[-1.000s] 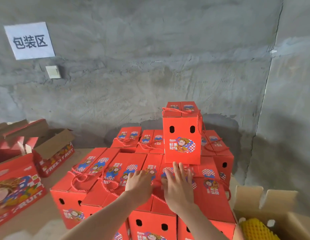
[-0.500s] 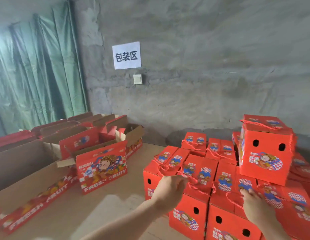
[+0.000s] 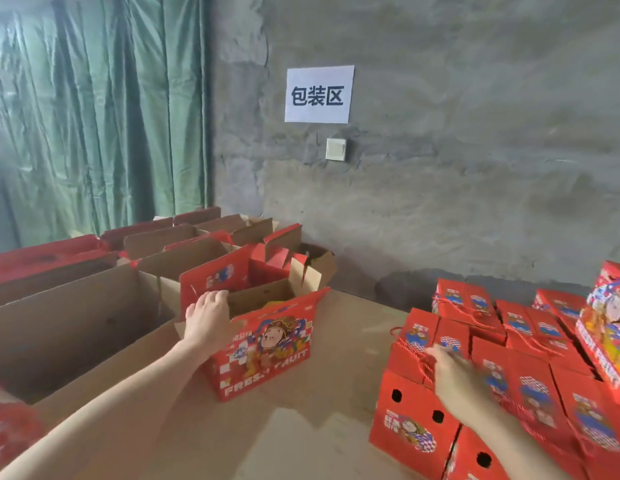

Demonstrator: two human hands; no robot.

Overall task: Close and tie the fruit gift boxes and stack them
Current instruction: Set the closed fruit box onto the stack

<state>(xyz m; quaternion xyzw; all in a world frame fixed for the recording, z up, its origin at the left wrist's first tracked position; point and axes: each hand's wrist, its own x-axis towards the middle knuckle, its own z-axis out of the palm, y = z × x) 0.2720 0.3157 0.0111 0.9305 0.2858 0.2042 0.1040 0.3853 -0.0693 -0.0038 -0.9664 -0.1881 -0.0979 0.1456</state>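
Observation:
An open red gift box (image 3: 267, 351) printed FRESH FRUIT stands on the brown table, flaps up. My left hand (image 3: 206, 320) grips the left end of that box at its rim, fingers curled over the edge. At the right, several closed red boxes (image 3: 530, 382) with red cord handles sit packed together, and one more (image 3: 610, 327) is stacked on top at the far right. My right hand (image 3: 452, 375) hovers blurred over the near closed boxes, by a red cord; whether it touches is unclear.
More open red and brown cartons (image 3: 184, 244) line the left side, with a large open carton (image 3: 73, 327) nearest. A grey concrete wall carries a paper sign (image 3: 319, 94) and a switch (image 3: 335, 149). A green curtain (image 3: 94, 109) hangs at left.
The view swung left from the closed stack. My left hand left the closed boxes and took hold of the open box's rim. My right hand stayed near the closed boxes.

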